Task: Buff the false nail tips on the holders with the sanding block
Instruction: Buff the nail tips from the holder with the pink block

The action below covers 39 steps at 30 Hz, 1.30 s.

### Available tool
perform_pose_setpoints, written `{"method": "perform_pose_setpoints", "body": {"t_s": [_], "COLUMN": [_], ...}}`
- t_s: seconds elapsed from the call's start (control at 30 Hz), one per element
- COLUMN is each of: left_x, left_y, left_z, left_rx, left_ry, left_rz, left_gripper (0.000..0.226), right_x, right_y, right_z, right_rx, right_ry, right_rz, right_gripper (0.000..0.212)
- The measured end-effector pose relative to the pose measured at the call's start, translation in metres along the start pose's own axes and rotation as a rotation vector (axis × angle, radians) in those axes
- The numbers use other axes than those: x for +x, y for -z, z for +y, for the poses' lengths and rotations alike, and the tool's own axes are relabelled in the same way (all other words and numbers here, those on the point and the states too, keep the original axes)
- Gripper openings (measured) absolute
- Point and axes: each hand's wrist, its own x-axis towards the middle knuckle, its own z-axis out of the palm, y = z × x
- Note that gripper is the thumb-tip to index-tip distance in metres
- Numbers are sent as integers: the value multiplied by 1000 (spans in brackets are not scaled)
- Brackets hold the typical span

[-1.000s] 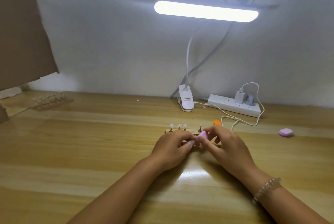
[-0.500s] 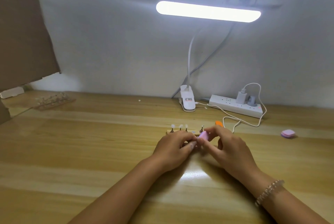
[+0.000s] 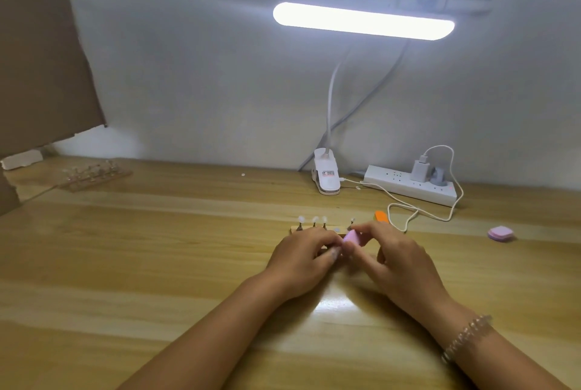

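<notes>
Pink sanding block point(image 3: 351, 238) pinched in right hand point(image 3: 399, 263), just beside left hand point(image 3: 301, 260).

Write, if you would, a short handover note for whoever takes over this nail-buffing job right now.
Right hand: pinches the pink sanding block at its fingertips.
Left hand: curled at the holder strip, fingertips against the block; what it pinches is hidden.
Things: several nail tips stand upright on the strip just beyond the hands. A second rack lies far left. A pink pad lies off to the right.
Done: cannot tell which tips are finished.
Left: probably the other tips on the strip, then the second rack.
</notes>
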Motion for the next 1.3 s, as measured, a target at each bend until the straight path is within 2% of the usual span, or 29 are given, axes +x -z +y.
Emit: {"method": "perform_pose_setpoints", "body": {"t_s": [0.07,0.2,0.3,0.4,0.53,0.63,0.77,0.83,0.93,1.0,1.1,1.23,1.3], "left_x": [0,0,0,-1,0,0,-1,0,-1,-2,-1,-2,-2], "left_y": [0,0,1,1,1,1,1,1,0,1,2,3,3], "left_z": [0,1,1,2,2,3,2,1,1,1,1,2,3], "left_rx": [-5,3,-6,-13,-15,-16,-25,-27,-105,-153,-129,-90,-73], "left_ry": [-9,-6,-1,3,7,3,-5,-2,9,14,21,14,19], "left_rz": [-9,-5,-20,-3,-13,3,-7,3,32,37,25,17,7], "left_gripper": [20,19,20,19,21,21,22,20,13,10,12,13,15], "right_x": [-2,2,-1,1,-3,1,-3,0,6,2,-3,0,-4], "right_y": [0,0,-1,1,-1,1,0,0,3,3,0,0,0], "right_z": [-3,3,-1,1,-3,0,-3,-2,8,6,-6,-3,-5], "right_rx": [5,19,-5,-2,-39,6,-12,24,107,116,87,92,21], "right_ry": [51,-66,35,-50,51,-58,45,-14,-160,-128,5,-50,25], "right_rz": [-3,8,-1,-7,-9,5,-31,-21,92,125,39,20,26], "right_gripper": [22,22,23,21,23,24,28,27,21,27,29,20,24]}}
